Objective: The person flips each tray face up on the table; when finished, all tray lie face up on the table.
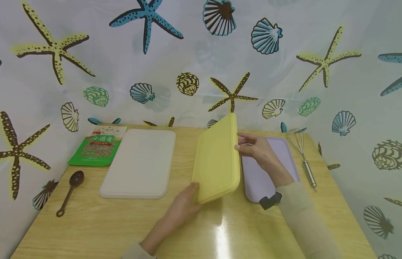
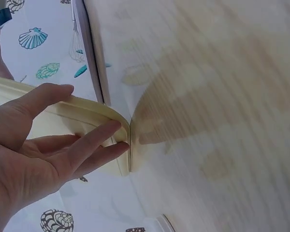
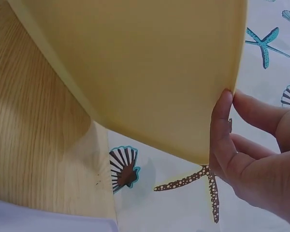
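Note:
A yellow tray (image 1: 217,162) stands steeply tilted at the middle of the wooden table, its right side raised. My left hand (image 1: 181,207) holds its lower left corner; in the left wrist view, the thumb lies over the rim and the other fingers reach behind. My right hand (image 1: 260,153) pinches the raised right rim. In the right wrist view, thumb and fingers (image 3: 221,121) close on the tray's edge. A lilac tray (image 1: 254,180) lies flat to the right, partly hidden under the right forearm. On the left lies a white tray (image 1: 139,165).
A green and white packet (image 1: 97,149) lies at the back left, with a dark brown spoon (image 1: 76,178) in front of it. A metal whisk (image 1: 309,174) lies right of the lilac tray. Behind the table (image 1: 90,233) hangs a cloth printed with shells and starfish.

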A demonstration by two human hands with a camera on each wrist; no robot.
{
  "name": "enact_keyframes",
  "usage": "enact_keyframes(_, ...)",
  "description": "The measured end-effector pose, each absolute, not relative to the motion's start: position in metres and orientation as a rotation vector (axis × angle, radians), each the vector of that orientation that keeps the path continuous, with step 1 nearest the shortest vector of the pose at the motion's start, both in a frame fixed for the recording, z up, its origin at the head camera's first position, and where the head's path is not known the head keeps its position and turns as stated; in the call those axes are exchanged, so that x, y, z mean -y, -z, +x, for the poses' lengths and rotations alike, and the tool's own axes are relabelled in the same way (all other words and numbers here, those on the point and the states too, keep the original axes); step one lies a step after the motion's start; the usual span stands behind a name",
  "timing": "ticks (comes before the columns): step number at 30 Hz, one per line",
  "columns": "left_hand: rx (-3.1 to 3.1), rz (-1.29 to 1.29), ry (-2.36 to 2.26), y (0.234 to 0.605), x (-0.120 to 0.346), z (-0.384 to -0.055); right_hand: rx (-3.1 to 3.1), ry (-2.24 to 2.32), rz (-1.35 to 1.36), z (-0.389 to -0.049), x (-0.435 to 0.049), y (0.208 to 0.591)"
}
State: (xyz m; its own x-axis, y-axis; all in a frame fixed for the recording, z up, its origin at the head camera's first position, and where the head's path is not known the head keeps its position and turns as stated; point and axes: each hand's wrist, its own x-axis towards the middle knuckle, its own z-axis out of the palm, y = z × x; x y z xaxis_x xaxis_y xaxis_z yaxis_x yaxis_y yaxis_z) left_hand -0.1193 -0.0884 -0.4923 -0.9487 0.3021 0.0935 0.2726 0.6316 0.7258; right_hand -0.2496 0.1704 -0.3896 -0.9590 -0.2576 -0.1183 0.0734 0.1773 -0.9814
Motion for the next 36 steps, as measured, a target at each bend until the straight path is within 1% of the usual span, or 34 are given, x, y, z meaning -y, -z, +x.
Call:
enact_keyframes(8, -2.804, 0.458, -1.285, 0.493, 0.076, -0.116, -2.164, 1.909, -0.24, -0.248, -0.166, 0.382)
enact_keyframes(24, -2.779, 0.488, -1.389, 0.489, 0.057, -0.112, -2.126, 2.018, -0.195, -0.245, -0.148, 0.367)
enact_keyframes(30, -2.777, 0.506, -1.457, 0.476, 0.055, -0.109, -2.105, 2.045, -0.207, -0.245, -0.135, 0.364)
enact_keyframes(36, -2.802, 0.528, -1.563, 0.453, 0.053, -0.105, -2.094, 2.056, -0.201, -0.246, -0.118, 0.358)
